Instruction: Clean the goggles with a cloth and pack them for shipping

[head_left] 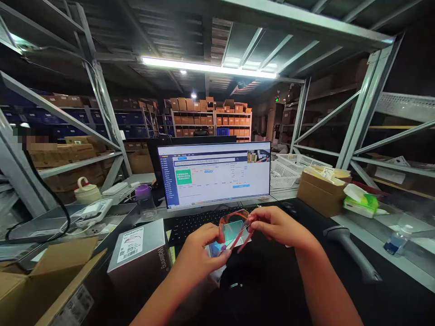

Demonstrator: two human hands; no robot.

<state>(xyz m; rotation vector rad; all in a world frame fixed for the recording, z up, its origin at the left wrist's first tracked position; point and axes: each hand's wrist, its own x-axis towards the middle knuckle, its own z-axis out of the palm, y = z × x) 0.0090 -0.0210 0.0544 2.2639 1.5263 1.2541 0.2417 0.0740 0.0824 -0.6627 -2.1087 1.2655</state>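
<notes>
Red-pink translucent glasses with slender temples (239, 237) held up at lower centre of frame, above matte black desktop (278, 290). Person's left hand (204, 249) curled, thumb and forefinger slightly parted about frame's left side; right hand (277, 224) pinched closed near hinge. Behind: black keyboard (188, 228), flat glossy monitor (217, 181). Lower left: silver-grey cardboard box (139, 246), square-edged, white-labelled. Lower right: smooth grey plastic scanner (355, 253), long-handled.
</notes>
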